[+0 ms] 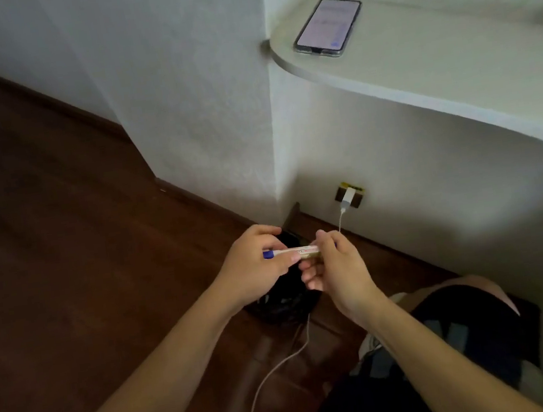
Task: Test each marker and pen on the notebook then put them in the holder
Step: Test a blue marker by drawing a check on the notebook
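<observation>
Fingers of left hand (254,270) and right hand (335,266) pinch opposite ends of a white blue-tipped marker (300,251), held level above a black round container (283,304); its reddish label print is too blurred to read.

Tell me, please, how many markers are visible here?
1: the marker, held horizontally between the left hand and right hand. Others may be hidden by the hands.

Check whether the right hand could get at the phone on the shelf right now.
Probably yes, once freed: the right hand pinches the marker with the left hand, but nothing stands between it and the phone on the shelf.
</observation>
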